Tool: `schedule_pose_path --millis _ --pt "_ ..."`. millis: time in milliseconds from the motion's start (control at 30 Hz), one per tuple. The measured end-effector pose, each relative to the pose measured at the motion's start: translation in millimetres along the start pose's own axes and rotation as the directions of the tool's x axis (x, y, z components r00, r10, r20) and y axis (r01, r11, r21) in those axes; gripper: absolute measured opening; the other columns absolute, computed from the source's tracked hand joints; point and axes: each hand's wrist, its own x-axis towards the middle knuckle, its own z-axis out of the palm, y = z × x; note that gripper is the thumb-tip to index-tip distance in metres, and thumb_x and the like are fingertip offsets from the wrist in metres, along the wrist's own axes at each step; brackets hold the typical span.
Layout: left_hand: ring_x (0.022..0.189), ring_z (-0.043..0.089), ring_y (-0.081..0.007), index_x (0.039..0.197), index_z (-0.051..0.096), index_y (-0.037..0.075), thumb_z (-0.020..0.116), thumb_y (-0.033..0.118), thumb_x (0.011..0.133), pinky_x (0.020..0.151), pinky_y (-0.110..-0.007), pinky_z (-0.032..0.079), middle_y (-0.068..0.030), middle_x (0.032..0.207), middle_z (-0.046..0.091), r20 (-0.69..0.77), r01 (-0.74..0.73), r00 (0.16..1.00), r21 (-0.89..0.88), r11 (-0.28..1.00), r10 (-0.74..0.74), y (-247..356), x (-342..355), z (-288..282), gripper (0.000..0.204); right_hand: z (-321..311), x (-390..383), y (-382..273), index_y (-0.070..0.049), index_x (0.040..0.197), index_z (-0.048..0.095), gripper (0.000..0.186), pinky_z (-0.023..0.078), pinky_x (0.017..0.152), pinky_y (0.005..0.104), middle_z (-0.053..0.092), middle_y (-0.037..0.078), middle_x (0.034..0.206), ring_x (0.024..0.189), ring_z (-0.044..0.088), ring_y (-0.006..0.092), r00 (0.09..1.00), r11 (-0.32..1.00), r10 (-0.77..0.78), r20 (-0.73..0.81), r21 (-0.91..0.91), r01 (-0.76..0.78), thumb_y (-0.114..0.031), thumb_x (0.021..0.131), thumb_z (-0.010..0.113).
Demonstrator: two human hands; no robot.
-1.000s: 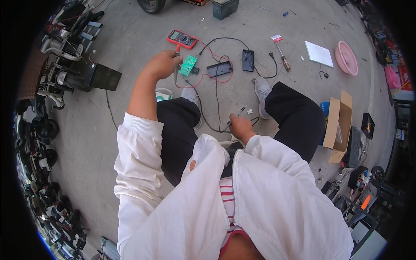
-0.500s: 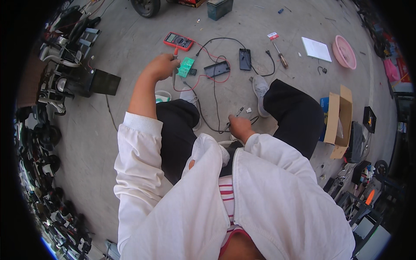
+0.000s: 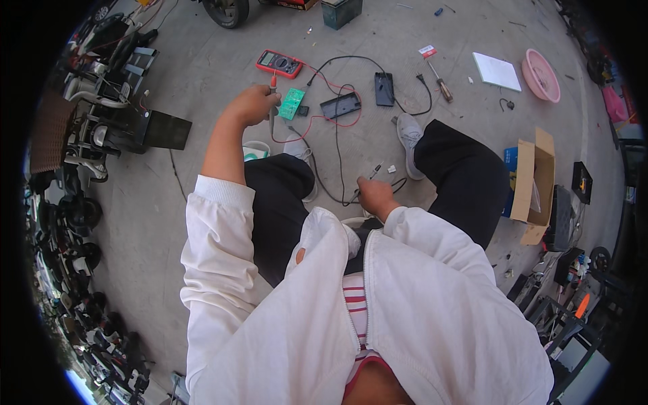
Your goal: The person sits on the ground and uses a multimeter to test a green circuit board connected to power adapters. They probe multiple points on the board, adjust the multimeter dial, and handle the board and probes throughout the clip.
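Note:
My left hand [image 3: 254, 105] is closed around a test probe [image 3: 273, 82] with a red end and a greyish part below the fingers. It is just left of a green circuit board [image 3: 291, 104] lying on the floor. Beyond it lies a red multimeter [image 3: 279, 63], with a red lead [image 3: 350, 124] looping over the concrete. My right hand [image 3: 376, 197], low between the knees, grips a slim pen-shaped tool [image 3: 374, 171] whose narrow end points away from me. Its exact kind is hard to make out. Dark cable passes beside that hand.
Two black case halves [image 3: 339, 106] [image 3: 384, 90] and a plugged cord [image 3: 423, 84] lie ahead. Farther right are a screwdriver [image 3: 442, 86], a white pad [image 3: 497, 71] and a pink basin [image 3: 541, 76]. An opened cardboard box [image 3: 532, 185] stands beside my right knee; machine parts line the left.
The whole view has shifted slightly, so floor items sit a little farther right. Both hands keep the same grip and nearly the same place.

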Motion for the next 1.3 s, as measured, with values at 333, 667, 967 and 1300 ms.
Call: schedule_pose_path --millis 333,667,967,1300 --pt "0.077 0.062 -0.0143 0.105 0.064 0.005 0.05 0.033 0.094 0.063 -0.029 0.046 -0.0045 0.089 0.068 0.0 -0.014 1.0 -0.008 1.0 0.014 3.9 -4.5 -0.5 0.034 1.8 0.2 -0.1 -0.006 0.091 0.054 0.018 0.049 0.06 0.0512 0.065 0.018 0.075 0.073 0.065 0.038 1.0 1.0 -0.005 -0.008 -0.001 0.005 -0.013 0.074 0.059" --pt "0.078 0.062 -0.0143 0.105 0.064 0.005 0.049 0.033 0.095 0.063 -0.029 0.046 -0.0044 0.09 0.068 -0.006 -0.01 1.0 0.01 1.0 0.01 3.5 -5.1 -1.9 0.034 1.8 -0.5 0.9 -0.006 0.091 0.054 0.018 0.049 0.061 0.0517 0.065 0.019 0.074 0.072 0.065 0.0387 1.0 1.0 -0.007 0.0 -0.005 0.007 -0.013 0.075 0.059" --pt "0.077 0.061 -0.0136 0.105 0.064 0.005 0.049 0.034 0.095 0.063 -0.029 0.046 -0.004 0.089 0.068 0.011 0.004 1.0 -0.001 1.0 -0.004 5.0 -7.7 -3.5 0.033 1.5 -1.8 1.6 -0.006 0.089 0.053 0.016 0.048 0.06 0.0522 0.065 0.019 0.075 0.072 0.064 0.0393 1.0 1.0 -0.022 -0.012 -0.012 0.022 -0.014 0.076 0.057" --pt "0.077 0.061 -0.0138 0.106 0.064 0.005 0.049 0.034 0.095 0.063 -0.029 0.046 -0.0044 0.09 0.068 0.001 -0.005 1.0 -0.021 1.0 0.005 3.7 -7.1 -2.1 0.034 3.4 -1.0 2.8 -0.006 0.09 0.053 0.017 0.049 0.061 0.052 0.065 0.019 0.076 0.074 0.064 0.0391 1.0 1.0 -0.002 0.011 -0.011 0.002 -0.014 0.076 0.058"
